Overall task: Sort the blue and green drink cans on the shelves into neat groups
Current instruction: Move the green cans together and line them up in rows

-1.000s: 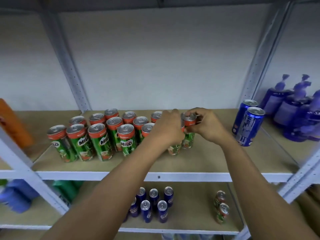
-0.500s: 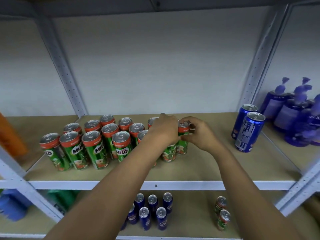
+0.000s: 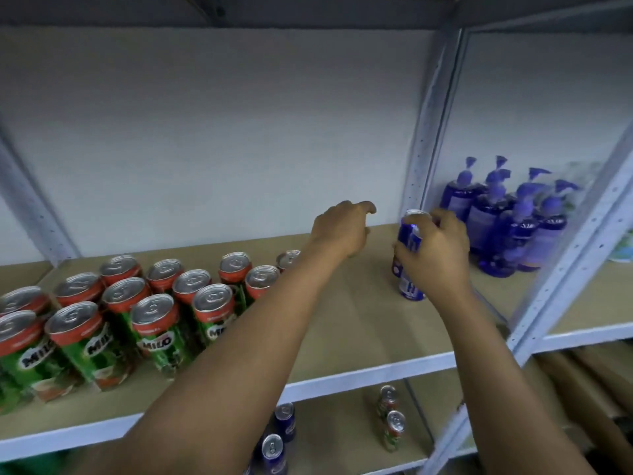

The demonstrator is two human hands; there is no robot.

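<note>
The right hand [image 3: 436, 255] wraps its fingers around the blue cans [image 3: 408, 255] standing on the shelf [image 3: 346, 323], left of the purple pump bottles [image 3: 503, 217]; the left hand [image 3: 342, 229] hovers empty, fingers loosely curled, left of those cans; the green cans [image 3: 130, 313] cluster farther left.

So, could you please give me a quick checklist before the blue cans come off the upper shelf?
1. Right hand wrapped around the blue cans: ok.
2. Both cans held securely: cannot tell.
3. Left hand free and open: ok.
4. Green cans grouped upright at the shelf's left: ok.
5. Blue group on the lower shelf has room: cannot tell, the arm hides it.
6. Purple pump bottles clear of the hand: ok.
</note>
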